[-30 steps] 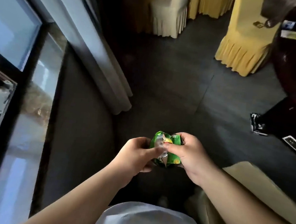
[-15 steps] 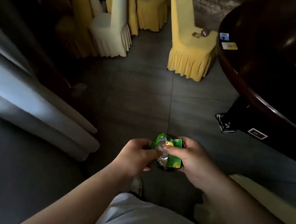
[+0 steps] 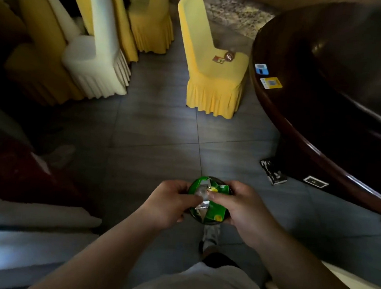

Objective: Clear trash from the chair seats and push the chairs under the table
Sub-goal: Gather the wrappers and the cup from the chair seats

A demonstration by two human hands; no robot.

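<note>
A crumpled green snack wrapper [image 3: 213,213] with a silver inside is held in front of my body by both hands. My left hand [image 3: 167,204] grips its left side and my right hand [image 3: 242,210] grips its right side. Ahead stands a yellow-covered chair [image 3: 211,76] pulled out from the dark round table [image 3: 329,92]. On its seat lie a small round brown piece of trash [image 3: 230,56] and a flat red wrapper [image 3: 218,59].
Stacked yellow and white covered chairs [image 3: 96,49] stand at the back left. Two small cards [image 3: 267,76] lie on the table edge. A black wrapper [image 3: 273,172] lies on the tiled floor by the table base. A pale chair edge [image 3: 357,288] shows at lower right.
My view has swung from the window and curtain toward the chairs and table. Both hands kept hold of the green wrapper in the same place.
</note>
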